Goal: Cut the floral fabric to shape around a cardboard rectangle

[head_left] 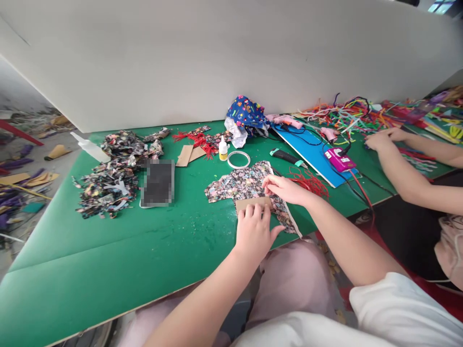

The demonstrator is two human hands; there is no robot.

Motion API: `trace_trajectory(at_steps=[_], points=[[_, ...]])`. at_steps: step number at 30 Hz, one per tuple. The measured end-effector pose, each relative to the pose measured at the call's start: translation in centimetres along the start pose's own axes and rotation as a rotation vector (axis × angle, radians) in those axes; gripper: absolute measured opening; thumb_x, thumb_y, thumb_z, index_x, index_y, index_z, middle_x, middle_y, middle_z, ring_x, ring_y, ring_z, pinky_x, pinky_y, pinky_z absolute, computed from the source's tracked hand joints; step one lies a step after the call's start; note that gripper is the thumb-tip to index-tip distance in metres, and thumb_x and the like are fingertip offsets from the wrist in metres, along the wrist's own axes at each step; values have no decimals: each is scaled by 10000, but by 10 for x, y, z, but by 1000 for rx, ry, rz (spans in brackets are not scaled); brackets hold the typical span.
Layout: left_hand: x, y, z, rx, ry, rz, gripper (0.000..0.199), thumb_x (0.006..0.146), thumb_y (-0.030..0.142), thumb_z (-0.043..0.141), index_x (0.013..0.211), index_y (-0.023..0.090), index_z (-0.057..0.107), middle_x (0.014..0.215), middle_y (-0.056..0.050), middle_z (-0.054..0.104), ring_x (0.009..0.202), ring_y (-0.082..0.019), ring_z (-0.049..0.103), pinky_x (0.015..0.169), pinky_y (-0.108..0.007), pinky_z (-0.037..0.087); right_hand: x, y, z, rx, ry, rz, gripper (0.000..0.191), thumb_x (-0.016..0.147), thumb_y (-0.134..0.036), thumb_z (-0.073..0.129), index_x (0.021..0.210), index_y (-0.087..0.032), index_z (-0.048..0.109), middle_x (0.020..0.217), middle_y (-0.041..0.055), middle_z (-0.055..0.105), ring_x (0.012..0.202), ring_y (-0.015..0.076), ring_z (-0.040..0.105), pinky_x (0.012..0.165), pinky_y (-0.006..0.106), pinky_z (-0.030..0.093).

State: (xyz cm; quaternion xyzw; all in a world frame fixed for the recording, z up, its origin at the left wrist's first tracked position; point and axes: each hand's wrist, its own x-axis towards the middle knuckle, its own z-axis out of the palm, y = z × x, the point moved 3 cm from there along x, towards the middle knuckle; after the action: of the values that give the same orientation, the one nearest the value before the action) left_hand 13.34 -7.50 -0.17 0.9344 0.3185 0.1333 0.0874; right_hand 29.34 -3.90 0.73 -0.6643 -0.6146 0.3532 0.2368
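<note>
A floral fabric piece (249, 179) lies spread on the green table in front of me, with a brown cardboard rectangle (243, 204) on its lower part. My left hand (254, 227) rests on the cardboard, fingertips along its surface and the thumb spread to the right. Just above and to the right, my right hand (285, 189) is over the fabric's right side, fingers bent with the fingertips near the thumb; whether anything is between them is too small to tell. Beyond the fabric are a white ring (238, 160) and a small glue bottle (223, 149).
Fabric scraps (108, 188) and a dark tablet-like object (158, 183) are on the left of the table (119, 270). A cutter (287, 157), red cords (311, 185), a blue board (311, 154) and a pink power socket (340, 159) lie right. Another person's hands (385, 138) work at far right.
</note>
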Motion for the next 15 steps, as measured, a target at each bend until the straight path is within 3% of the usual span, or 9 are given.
trace_trajectory(at_steps=[3, 7, 15], points=[[-1, -1, 1, 63, -17, 15, 586, 822, 584, 365, 1149, 120, 509, 1022, -148, 536, 947, -295, 456, 779, -453, 391, 3, -7, 4, -121, -22, -8, 170, 831, -201, 343, 869, -212, 508, 797, -7, 595, 745, 118, 557, 681, 249, 416], [-2, 0, 1, 82, 9, 18, 561, 818, 593, 372, 1115, 143, 529, 1047, -119, 528, 1035, -298, 421, 900, -505, 330, 8, -17, 9, -232, -46, -70, 187, 835, -195, 335, 874, -216, 517, 831, -1, 599, 789, 131, 543, 721, 262, 395], [-3, -3, 6, 113, -2, 3, 651, 798, 637, 356, 1229, 161, 459, 1218, -161, 461, 1162, -321, 357, 949, -532, 300, 24, -39, 24, -308, -150, -115, 222, 836, -193, 323, 901, -218, 534, 905, 9, 607, 813, 138, 535, 728, 261, 386]])
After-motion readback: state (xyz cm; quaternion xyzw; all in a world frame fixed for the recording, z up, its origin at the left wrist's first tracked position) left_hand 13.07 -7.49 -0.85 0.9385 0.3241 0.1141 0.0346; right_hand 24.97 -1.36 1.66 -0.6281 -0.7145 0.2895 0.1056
